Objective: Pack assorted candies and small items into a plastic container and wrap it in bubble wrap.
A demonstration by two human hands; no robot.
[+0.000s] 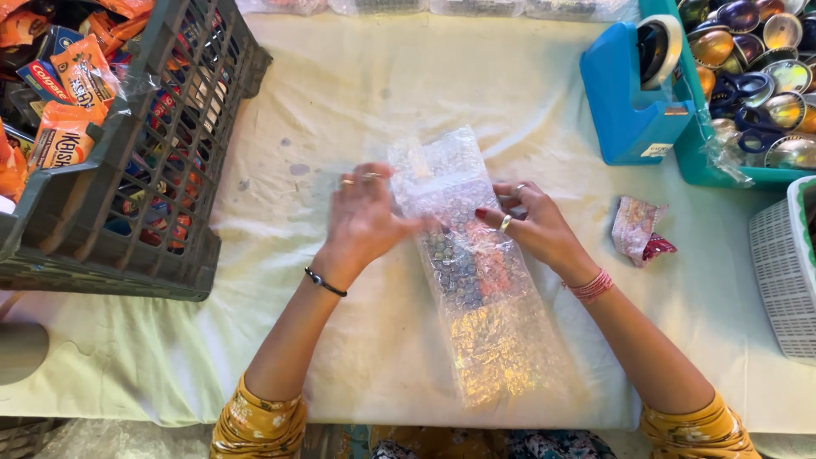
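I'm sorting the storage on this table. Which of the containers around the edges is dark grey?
The slatted crate at the far left, filled with orange snack packets. The bin at top right is teal, and the basket at the right edge is white.

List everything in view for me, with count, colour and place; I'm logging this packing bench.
bubble-wrap bundle: one, clear over dark and gold contents, table centre
crate: one, dark grey, far left, full of orange snack packets
tape dispenser: one, blue, upper right
tray: one, teal, top right, holding many shiny capsules
crumpled wrapper: one, pink and red, right of bundle
basket: one, white, right edge
table cloth: one, pale cream
left hand: on bundle's left edge
right hand: on bundle's right edge
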